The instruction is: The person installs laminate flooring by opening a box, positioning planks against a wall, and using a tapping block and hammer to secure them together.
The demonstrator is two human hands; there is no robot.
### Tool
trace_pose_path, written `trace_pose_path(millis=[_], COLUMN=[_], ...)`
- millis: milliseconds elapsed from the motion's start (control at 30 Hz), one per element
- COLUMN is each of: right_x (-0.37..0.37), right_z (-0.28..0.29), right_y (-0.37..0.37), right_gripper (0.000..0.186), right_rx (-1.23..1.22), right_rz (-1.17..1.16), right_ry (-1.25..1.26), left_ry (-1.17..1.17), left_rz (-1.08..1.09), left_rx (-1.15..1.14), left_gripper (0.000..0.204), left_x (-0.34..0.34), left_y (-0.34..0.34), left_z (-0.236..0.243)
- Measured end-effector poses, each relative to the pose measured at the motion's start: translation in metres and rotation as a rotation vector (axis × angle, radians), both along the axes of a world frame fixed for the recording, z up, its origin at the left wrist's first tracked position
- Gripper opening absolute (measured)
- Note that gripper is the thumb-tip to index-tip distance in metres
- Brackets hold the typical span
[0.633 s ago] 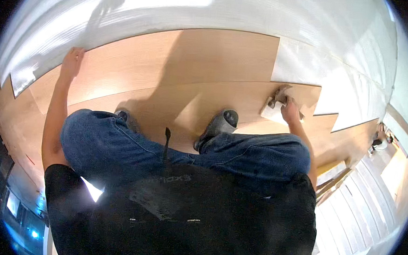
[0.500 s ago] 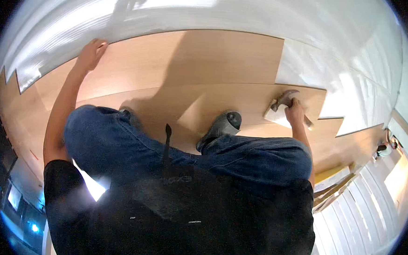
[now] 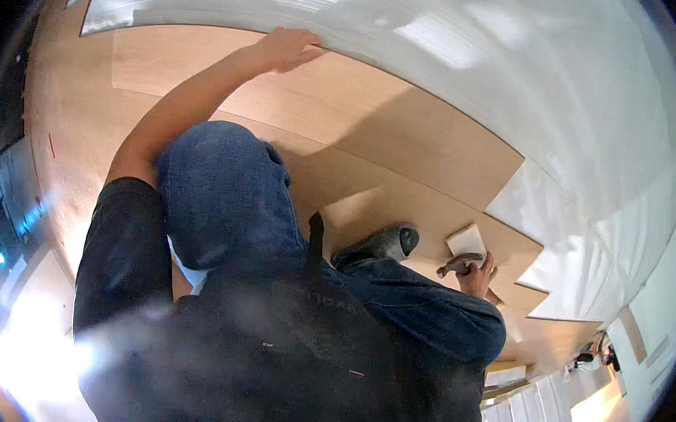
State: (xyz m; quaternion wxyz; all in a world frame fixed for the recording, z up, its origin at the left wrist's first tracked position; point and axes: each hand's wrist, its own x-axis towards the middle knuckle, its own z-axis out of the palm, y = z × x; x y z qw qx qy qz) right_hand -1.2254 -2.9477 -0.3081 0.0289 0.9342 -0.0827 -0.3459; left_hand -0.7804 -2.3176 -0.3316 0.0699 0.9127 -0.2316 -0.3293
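My right hand (image 3: 478, 278) is closed around a claw hammer (image 3: 457, 265), close to its dark metal head. Its handle end sticks out past the fingers, low over the floor. Right beside the hammer head lies a small pale block (image 3: 468, 241) on the boards. My left arm reaches far forward, and my left hand (image 3: 288, 51) rests with fingers stretched out at the far edge of a light wood floor plank (image 3: 405, 122). Beyond that edge spreads a shiny translucent underlay sheet (image 3: 470, 72).
My bent knees and a grey slipper (image 3: 382, 245) are over the laid boards. At the right the boards end in steps against the underlay. Cardboard pieces (image 3: 504, 373) and a stack of white slats (image 3: 530, 416) stand at lower right. A bright light glares at lower left.
My view has turned and shifted left. My left hand has moved rightward along the plank's far edge. The hammer has come off the block and is now nearer my right knee.
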Motion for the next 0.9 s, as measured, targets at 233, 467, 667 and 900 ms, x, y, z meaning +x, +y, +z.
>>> trace_pose_path(millis=[233, 467, 667, 900], right_x=[0.174, 0.409, 0.454, 0.444], right_z=[0.04, 0.058, 0.04, 0.02], right_y=[0.028, 0.25, 0.325, 0.305], right_gripper=[0.043, 0.028, 0.039, 0.038], right_rx=[0.288, 0.165, 0.177, 0.237], right_rz=[0.55, 0.591, 0.547, 0.52], right_ry=[-0.204, -0.252, -0.213, -0.27], left_ry=[0.077, 0.252, 0.431, 0.435], left_rz=[-0.06, 0.242, 0.535, 0.388], left_rx=[-0.117, -0.548, -0.784, -0.694], left_gripper=[0.052, 0.058, 0.08, 0.07], left_x=[0.018, 0.03, 0.045, 0.057], left_y=[-0.007, -0.036, -0.043, -0.044], left_z=[0.0, -0.02, -0.036, -0.027])
